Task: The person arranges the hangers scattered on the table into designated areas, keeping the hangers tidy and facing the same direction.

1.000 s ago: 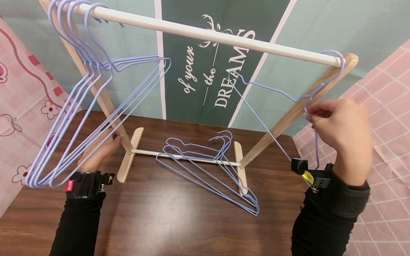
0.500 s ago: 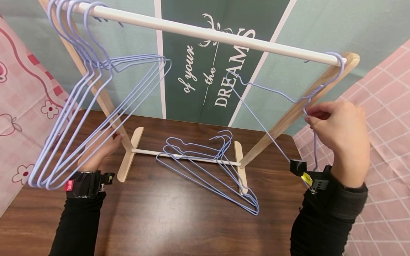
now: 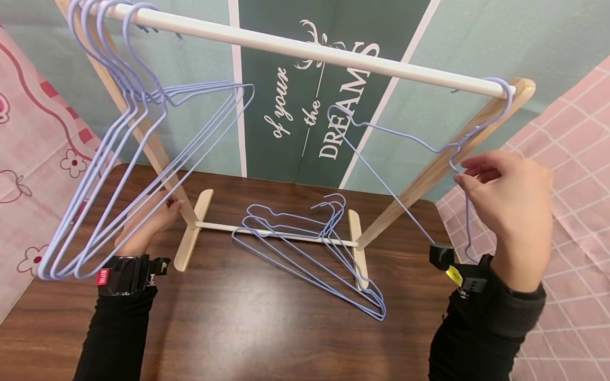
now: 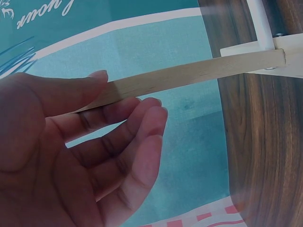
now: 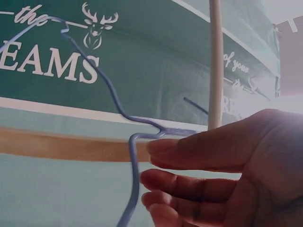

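Head view gives us most of the scene, though parts escape us; a camera on the right wrist covers a stretch of the hanger (image 5: 135,163) near its lower end, so we cannot follow the whole outline; wires of the hung hangers (image 3: 163,100) at the left cross in front of the left hand (image 4: 52,146), and the upper edge crops some of their hooks; overlapping wires keep us from counting the heap of hangers (image 3: 329,228) surely; in the right wrist view a thumb hides part of the hook's stem.

We see the hanger hooked over the right end of the top bar (image 3: 305,49), beside the right post (image 3: 410,198); the right hand (image 3: 513,198) is just beside its shoulder bend, thumb and fingers loosely bent with a gap between them; whether a fingertip brushes the wire we cannot tell; our left hand grips the left post (image 4: 189,74) between thumb and forefinger.

The hanger is thin and pale blue, with a round hook, a twisted neck and a notch near its far shoulder; the heap, alike in colour, lies toward the back edge of the desk (image 3: 262,338), across the lower bar (image 3: 216,227).
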A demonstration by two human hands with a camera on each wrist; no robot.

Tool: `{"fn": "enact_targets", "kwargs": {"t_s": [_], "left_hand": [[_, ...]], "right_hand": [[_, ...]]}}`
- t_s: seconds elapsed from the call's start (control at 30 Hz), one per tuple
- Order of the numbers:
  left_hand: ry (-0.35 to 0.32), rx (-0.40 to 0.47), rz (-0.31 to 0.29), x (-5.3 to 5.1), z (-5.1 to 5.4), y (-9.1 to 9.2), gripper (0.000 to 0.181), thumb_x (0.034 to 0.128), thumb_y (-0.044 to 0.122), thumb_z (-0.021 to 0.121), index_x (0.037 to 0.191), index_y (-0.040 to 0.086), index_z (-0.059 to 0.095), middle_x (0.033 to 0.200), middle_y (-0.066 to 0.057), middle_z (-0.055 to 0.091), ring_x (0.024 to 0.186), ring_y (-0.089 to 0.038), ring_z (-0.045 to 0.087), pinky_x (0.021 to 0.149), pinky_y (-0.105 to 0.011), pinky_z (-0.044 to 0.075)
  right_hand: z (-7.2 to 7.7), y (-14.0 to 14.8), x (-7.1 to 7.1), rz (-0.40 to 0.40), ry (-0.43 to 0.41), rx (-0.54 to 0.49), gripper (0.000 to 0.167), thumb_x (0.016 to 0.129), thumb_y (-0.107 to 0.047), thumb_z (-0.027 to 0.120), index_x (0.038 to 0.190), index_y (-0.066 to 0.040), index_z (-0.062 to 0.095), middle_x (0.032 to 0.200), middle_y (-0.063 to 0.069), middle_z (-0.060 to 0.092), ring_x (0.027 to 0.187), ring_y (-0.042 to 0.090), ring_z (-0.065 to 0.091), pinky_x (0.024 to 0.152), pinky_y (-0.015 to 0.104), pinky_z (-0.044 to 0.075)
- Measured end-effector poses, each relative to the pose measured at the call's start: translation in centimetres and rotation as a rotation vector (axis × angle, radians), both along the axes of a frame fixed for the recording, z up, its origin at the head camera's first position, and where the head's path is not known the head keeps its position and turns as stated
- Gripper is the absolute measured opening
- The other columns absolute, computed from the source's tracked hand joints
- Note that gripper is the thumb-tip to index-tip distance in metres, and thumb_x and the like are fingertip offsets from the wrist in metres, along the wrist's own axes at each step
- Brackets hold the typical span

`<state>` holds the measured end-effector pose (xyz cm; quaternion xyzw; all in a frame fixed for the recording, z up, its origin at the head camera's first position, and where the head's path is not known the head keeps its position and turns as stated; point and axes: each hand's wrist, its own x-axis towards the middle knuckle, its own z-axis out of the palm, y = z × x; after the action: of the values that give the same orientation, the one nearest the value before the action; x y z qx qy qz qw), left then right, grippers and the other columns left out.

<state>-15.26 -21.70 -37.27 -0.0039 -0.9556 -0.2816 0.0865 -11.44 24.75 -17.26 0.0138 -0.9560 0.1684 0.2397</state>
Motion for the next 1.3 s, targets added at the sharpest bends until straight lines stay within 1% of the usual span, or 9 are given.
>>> {"fn": "enact_targets", "kwargs": {"t_s": [0.1,0.2,0.3,0.37,0.47,0.67,0.87,1.1,1.3], "left_hand": [[-0.015,-0.016,0.010,0.1,0.1,-0.1,0.027,0.0897,0.014,0.054,0.072,-0.006,0.054,0.053,-0.010,0.047,0.047,-0.023,0.045,0.043,-0.031,0.033],[-0.016,-0.022,0.015,0.1,0.0,0.0,0.027,0.0900,0.016,0.055,0.073,-0.006,0.054,0.054,-0.011,0.048,0.047,-0.024,0.046,0.042,-0.032,0.033],[-0.008,-0.005,0.024,0.1,-0.2,0.0,0.026,0.0899,0.014,0.055,0.076,-0.008,0.054,0.056,-0.013,0.048,0.048,-0.025,0.046,0.043,-0.032,0.033],[-0.013,0.015,0.026,0.1,-0.3,0.1,0.026,0.0902,0.013,0.054,0.079,-0.010,0.053,0.059,-0.015,0.048,0.051,-0.026,0.047,0.045,-0.031,0.034],[-0.031,0.036,0.026,0.1,-0.3,0.2,0.025,0.0910,0.011,0.053,0.080,-0.012,0.052,0.061,-0.016,0.048,0.051,-0.026,0.045,0.045,-0.030,0.033],[-0.004,0.069,-0.001,0.0,-0.4,0.2,0.023,0.0898,0.007,0.053,0.078,-0.013,0.053,0.058,-0.015,0.047,0.047,-0.018,0.040,0.044,-0.030,0.032],[0.052,0.107,-0.052,-0.1,-0.6,0.0,0.022,0.0877,0.002,0.053,0.073,-0.014,0.051,0.054,-0.012,0.045,0.044,-0.011,0.034,0.043,-0.031,0.032],[0.020,0.018,0.010,0.2,-0.3,0.1,0.026,0.0897,0.012,0.054,0.077,-0.010,0.053,0.055,-0.013,0.048,0.044,-0.020,0.042,0.042,-0.031,0.033],[0.019,0.009,0.020,0.3,-0.1,0.2,0.025,0.0898,0.013,0.055,0.078,-0.010,0.053,0.058,-0.016,0.049,0.047,-0.024,0.045,0.043,-0.031,0.033]], "right_hand": [[-0.2,-0.2,0.3,0.023,0.015,-0.016,0.014,0.077,-0.008,0.064,0.089,-0.001,0.069,0.057,-0.041,0.038,0.054,-0.023,0.037,0.056,0.010,0.030],[-0.3,-0.5,0.6,0.062,0.009,-0.033,0.016,0.078,-0.008,0.065,0.092,-0.001,0.068,0.060,-0.044,0.038,0.056,-0.023,0.039,0.057,0.006,0.031],[-0.6,-0.7,0.8,0.126,0.001,-0.038,0.016,0.077,-0.006,0.067,0.092,0.000,0.068,0.065,-0.027,0.053,0.057,-0.021,0.041,0.058,0.004,0.033],[-0.8,-0.9,0.9,0.170,-0.010,-0.040,0.016,0.077,-0.005,0.068,0.092,0.002,0.067,0.070,-0.009,0.061,0.058,-0.020,0.042,0.059,0.004,0.034],[-1.2,-1.2,1.0,0.224,-0.019,-0.024,0.015,0.077,-0.003,0.068,0.091,0.002,0.067,0.075,0.013,0.064,0.059,-0.020,0.041,0.060,0.003,0.034],[-2.3,-2.1,1.0,0.311,-0.017,0.004,0.012,0.076,0.000,0.067,0.088,0.001,0.067,0.073,0.011,0.065,0.059,-0.018,0.043,0.059,0.004,0.035],[-3.9,-3.1,0.8,0.343,-0.082,-0.008,0.013,0.076,0.001,0.066,0.089,0.001,0.067,0.074,0.009,0.065,0.061,0.013,0.057,0.057,0.009,0.038],[-5.9,-4.3,0.4,0.407,-0.154,0.009,0.010,0.076,0.002,0.067,0.086,0.001,0.066,0.071,0.008,0.064,0.062,0.021,0.059,0.058,0.033,0.047],[-7.8,-4.8,-0.3,0.462,-0.265,-0.045,0.010,0.078,0.003,0.065,0.088,0.001,0.065,0.073,0.008,0.063,0.067,0.022,0.060,0.061,0.036,0.050]]}}
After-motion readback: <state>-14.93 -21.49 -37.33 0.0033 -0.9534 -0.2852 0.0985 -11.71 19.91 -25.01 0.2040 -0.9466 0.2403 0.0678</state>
